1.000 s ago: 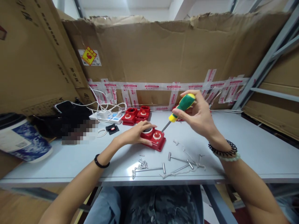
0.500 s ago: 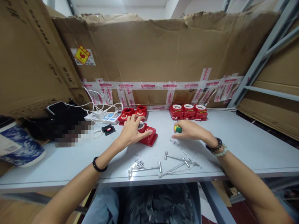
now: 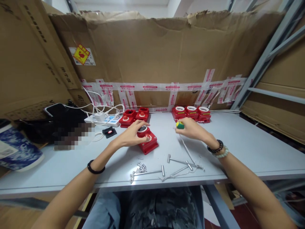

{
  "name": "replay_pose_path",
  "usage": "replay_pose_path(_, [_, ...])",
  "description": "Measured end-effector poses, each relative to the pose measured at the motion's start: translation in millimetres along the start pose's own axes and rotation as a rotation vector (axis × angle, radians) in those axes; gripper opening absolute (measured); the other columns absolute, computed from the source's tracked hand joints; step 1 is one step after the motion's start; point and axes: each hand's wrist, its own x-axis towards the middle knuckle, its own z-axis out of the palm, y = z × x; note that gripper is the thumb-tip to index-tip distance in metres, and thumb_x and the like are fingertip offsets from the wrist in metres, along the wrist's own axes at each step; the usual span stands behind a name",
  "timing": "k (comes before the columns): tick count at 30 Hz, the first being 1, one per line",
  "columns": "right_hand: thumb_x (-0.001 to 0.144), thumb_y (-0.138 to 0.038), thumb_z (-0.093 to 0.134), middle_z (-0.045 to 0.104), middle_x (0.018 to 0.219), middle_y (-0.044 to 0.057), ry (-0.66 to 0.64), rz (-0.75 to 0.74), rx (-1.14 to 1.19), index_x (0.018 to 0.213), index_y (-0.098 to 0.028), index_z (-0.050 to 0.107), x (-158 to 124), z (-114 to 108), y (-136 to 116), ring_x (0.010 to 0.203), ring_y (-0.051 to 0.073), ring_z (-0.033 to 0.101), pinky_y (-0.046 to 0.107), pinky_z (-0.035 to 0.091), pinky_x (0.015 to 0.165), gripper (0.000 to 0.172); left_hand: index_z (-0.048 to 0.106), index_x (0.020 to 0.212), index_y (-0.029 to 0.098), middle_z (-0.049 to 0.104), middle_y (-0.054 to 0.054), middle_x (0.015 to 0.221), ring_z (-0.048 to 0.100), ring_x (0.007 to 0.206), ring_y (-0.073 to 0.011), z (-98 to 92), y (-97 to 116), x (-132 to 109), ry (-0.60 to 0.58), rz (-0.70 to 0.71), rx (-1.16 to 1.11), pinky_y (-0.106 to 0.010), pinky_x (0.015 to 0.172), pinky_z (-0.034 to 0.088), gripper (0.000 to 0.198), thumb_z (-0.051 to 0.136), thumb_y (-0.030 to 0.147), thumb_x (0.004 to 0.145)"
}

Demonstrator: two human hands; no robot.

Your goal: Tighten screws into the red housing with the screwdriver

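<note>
My left hand is closed around the red housing, thumb on its front part and fingers by the dark round window behind. To the right, above the table, my right hand grips a screwdriver with a green-and-yellow handle; its shaft is mostly hidden. A white string runs from under that hand down to T-shaped metal bars. Another T-bar lies near the front edge, beside a small pile of screws.
Two red housings stand at the back, next to a white power strip with tangled cables. Three red units with white rings line the back right. A black square piece and a blue-white cup are at left. Cardboard walls the back.
My right hand has risen and moved slightly back with the screwdriver, and the string now stretches up taut below it. My left hand and the red housing have shifted a little left.
</note>
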Motion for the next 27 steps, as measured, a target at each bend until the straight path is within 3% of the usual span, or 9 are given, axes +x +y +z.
replay_pose_path(4, [0.08,-0.042,0.055,0.056,0.064,0.001,0.338,0.009,0.29,0.068,-0.015,0.058,2.6,-17.8,7.3,0.06,0.012,0.047,0.025,0.034,0.054,0.029,0.049,0.125,0.024,0.048,-0.012,0.123,0.048,0.117,-0.0353,10.4,3.0,1.3,0.162,-0.159,0.096,-0.056,0.097,0.038,0.063,0.055,0.064,0.077])
replay_pose_path(7, [0.075,-0.042,0.064,0.053,0.059,0.0,0.426,0.037,0.511,0.068,-0.015,0.061,-0.5,-26.7,3.2,0.053,0.01,0.044,0.024,0.033,0.049,0.029,0.047,0.127,0.02,0.051,-0.016,0.116,0.05,0.111,-0.039,15.7,1.6,1.3,0.148,-0.26,0.165,-0.058,0.09,0.041,0.074,0.057,0.069,0.072])
replay_pose_path(12, [0.067,-0.04,0.074,0.057,0.057,0.0,0.436,0.127,0.867,0.071,-0.014,0.062,-6.5,-32.5,-10.5,0.042,0.006,0.039,0.021,0.028,0.038,0.03,0.047,0.121,0.019,0.055,-0.011,0.115,0.055,0.106,-0.0314,5.7,-2.9,0.0,0.09,-0.129,0.068,-0.047,0.09,0.045,0.058,0.06,0.051,0.074])
replay_pose_path(15, [0.064,-0.038,0.077,0.065,0.064,0.003,0.418,0.13,1.035,0.074,-0.014,0.061,-5.9,-32.1,-11.0,0.043,0.006,0.043,0.019,0.029,0.037,0.03,0.047,0.121,0.021,0.052,-0.01,0.124,0.052,0.114,-0.0279,-5.0,-3.3,-0.7,0.031,-0.006,0.003,-0.042,0.096,0.044,0.052,0.058,0.03,0.072])
replay_pose_path(18, [0.063,-0.035,0.077,0.067,0.066,0.005,0.359,0.136,1.113,0.076,-0.014,0.062,-3.9,-30.2,-8.3,0.048,0.008,0.051,0.019,0.03,0.037,0.029,0.046,0.123,0.022,0.05,-0.008,0.13,0.049,0.12,-0.0268,-9.0,-3.3,-0.6,-0.019,0.075,-0.039,-0.042,0.103,0.04,0.053,0.053,0.022,0.07])
replay_pose_path(21, [0.063,-0.032,0.076,0.066,0.066,0.004,0.294,0.14,1.147,0.075,-0.014,0.064,-2.4,-27.6,-7.6,0.048,0.007,0.049,0.018,0.029,0.036,0.025,0.046,0.124,0.022,0.047,-0.01,0.133,0.047,0.123,-0.0287,-3.4,-3.2,-0.2,-0.036,0.071,-0.036,-0.044,0.105,0.038,0.05,0.055,0.032,0.077])
replay_pose_path(24, [0.062,-0.031,0.076,0.065,0.069,0.004,0.219,0.159,1.176,0.076,-0.014,0.065,-1.6,-24.1,-8.5,0.049,0.006,0.046,0.017,0.028,0.036,0.025,0.041,0.13,0.022,0.044,-0.013,0.135,0.047,0.123,-0.0324,6.4,-3.5,-0.3,-0.015,0.003,0.02,-0.047,0.102,0.039,0.064,0.059,0.052,0.077])
replay_pose_path(27, [0.063,-0.031,0.075,0.061,0.068,0.002,0.147,0.176,1.215,0.077,-0.014,0.066,-1.0,-20.6,-8.0,0.051,0.006,0.045,0.016,0.028,0.037,0.024,0.038,0.132,0.024,0.046,-0.014,0.134,0.047,0.122,-0.0346,11.6,-5.2,-1.1,0.033,-0.018,0.078,-0.048,0.098,0.04,0.072,0.062,0.059,0.074])
